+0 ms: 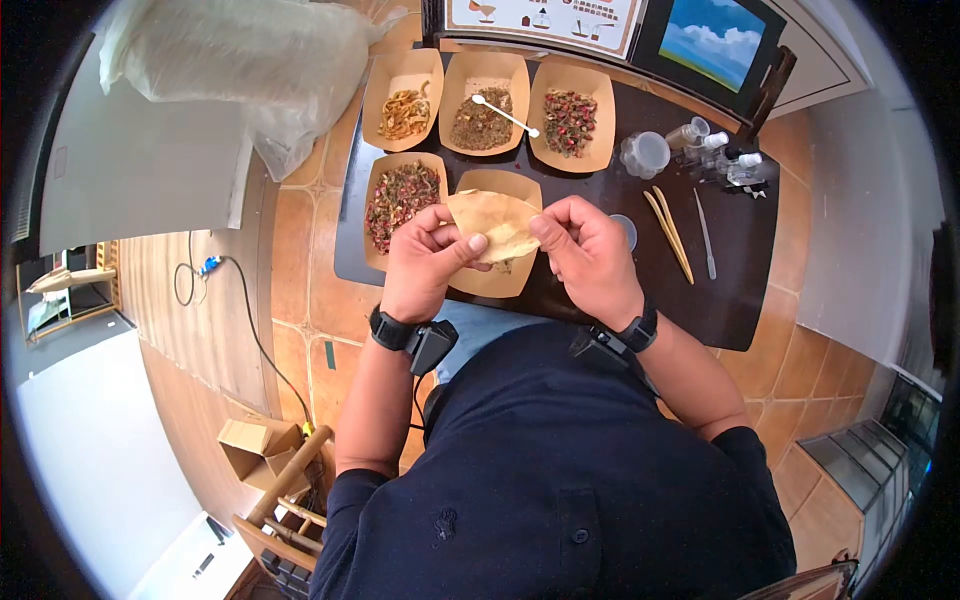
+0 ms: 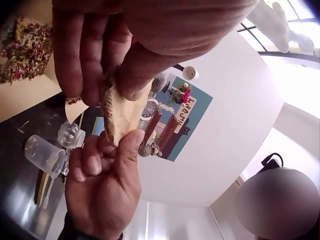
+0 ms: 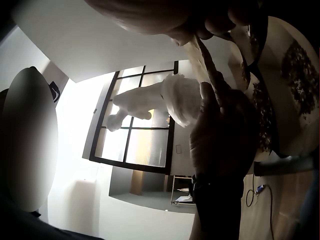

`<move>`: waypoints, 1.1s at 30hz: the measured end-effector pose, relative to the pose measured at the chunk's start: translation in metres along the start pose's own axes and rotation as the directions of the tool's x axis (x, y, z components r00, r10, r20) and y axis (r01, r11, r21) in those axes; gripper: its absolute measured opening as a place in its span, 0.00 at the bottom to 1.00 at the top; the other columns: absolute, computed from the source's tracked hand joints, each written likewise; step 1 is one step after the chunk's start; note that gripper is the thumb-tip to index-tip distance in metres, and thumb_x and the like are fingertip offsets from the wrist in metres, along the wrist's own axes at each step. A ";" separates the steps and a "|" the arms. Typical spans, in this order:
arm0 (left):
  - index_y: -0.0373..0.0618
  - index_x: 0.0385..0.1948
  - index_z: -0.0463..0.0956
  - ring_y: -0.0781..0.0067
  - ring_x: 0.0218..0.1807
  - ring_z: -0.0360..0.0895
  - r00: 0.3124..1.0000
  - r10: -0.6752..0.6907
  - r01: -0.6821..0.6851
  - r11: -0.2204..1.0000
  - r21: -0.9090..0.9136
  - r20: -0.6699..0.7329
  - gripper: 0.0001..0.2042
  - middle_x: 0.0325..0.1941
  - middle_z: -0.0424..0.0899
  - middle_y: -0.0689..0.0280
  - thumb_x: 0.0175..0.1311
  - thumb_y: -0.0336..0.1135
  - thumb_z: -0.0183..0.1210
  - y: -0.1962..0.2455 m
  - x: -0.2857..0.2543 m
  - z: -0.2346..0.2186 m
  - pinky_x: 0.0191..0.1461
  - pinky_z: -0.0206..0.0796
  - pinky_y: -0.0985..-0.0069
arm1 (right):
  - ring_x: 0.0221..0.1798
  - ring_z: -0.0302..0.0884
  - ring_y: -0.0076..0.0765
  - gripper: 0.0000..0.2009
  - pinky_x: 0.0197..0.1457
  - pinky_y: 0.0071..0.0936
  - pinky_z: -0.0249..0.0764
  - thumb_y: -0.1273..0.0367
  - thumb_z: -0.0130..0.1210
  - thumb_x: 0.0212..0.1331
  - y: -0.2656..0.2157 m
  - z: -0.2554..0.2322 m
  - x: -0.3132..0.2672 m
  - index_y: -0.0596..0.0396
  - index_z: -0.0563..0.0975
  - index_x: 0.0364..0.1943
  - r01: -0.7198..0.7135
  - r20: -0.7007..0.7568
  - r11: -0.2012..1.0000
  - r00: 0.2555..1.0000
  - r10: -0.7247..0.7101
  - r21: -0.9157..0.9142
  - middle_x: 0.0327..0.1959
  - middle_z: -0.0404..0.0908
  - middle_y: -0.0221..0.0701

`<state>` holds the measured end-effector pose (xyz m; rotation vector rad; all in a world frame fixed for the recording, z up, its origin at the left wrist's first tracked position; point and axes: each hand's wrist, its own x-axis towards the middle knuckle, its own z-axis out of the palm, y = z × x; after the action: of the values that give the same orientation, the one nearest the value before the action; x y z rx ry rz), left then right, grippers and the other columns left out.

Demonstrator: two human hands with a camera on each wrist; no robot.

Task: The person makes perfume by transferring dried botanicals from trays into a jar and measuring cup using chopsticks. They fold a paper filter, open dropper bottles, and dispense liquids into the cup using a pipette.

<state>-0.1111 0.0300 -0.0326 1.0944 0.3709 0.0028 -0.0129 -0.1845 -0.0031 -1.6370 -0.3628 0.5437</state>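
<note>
Tiled floor (image 1: 292, 240) frames a dark desk (image 1: 735, 300); above a tray (image 1: 490, 282) by its near edge, left hand (image 1: 418, 268) and right hand (image 1: 595, 260) pinch a pouch (image 1: 490, 222) from opposite sides, likely steadying it; three trays (image 1: 487, 66) line the far edge

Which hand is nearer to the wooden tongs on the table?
The right. The right hand pinches the right edge of the pale pouch, with the wooden tongs off to its right; the left hand grips the left edge, farther away.
</note>
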 end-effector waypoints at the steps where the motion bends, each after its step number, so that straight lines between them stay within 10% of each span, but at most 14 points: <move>1: 0.33 0.63 0.78 0.73 0.47 0.92 1.000 0.003 -0.003 1.000 -0.025 -0.009 0.18 0.51 0.94 0.58 0.74 0.24 0.69 -0.002 0.000 -0.001 0.49 0.88 0.72 | 0.32 0.76 0.14 0.12 0.35 0.22 0.73 0.64 0.65 0.79 0.000 0.000 0.000 0.61 0.83 0.41 -0.005 -0.002 1.000 1.000 0.005 0.019 0.29 0.84 0.24; 10: 0.33 0.61 0.78 0.72 0.44 0.93 0.996 0.021 -0.031 0.992 -0.119 -0.084 0.17 0.49 0.94 0.57 0.74 0.26 0.69 0.007 0.000 0.005 0.47 0.89 0.71 | 0.25 0.70 0.09 0.12 0.22 0.14 0.66 0.63 0.66 0.78 -0.002 -0.001 0.002 0.60 0.83 0.47 -0.343 0.251 0.810 0.936 0.248 0.476 0.32 0.82 0.22; 25: 0.34 0.57 0.80 0.74 0.35 0.91 0.989 -0.032 0.018 0.995 -0.096 -0.144 0.15 0.40 0.94 0.61 0.75 0.29 0.70 0.010 0.000 0.016 0.41 0.90 0.72 | 0.20 0.66 0.09 0.11 0.20 0.14 0.62 0.66 0.64 0.77 -0.008 -0.001 0.000 0.61 0.84 0.52 -0.438 0.280 0.794 0.896 0.345 0.423 0.29 0.79 0.20; 33: 0.39 0.43 0.86 0.84 0.26 0.76 0.935 0.075 0.015 0.968 0.250 -0.347 0.13 0.28 0.85 0.70 0.82 0.41 0.64 0.004 0.000 0.008 0.30 0.66 0.83 | 0.47 0.84 0.16 0.15 0.53 0.22 0.81 0.71 0.65 0.76 -0.022 -0.048 -0.017 0.65 0.83 0.60 -0.017 0.018 0.944 1.000 0.011 0.331 0.49 0.91 0.28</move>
<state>-0.1077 0.0252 -0.0262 1.3529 0.6937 0.1879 0.0008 -0.2307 0.0243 -1.3115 -0.2553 0.5948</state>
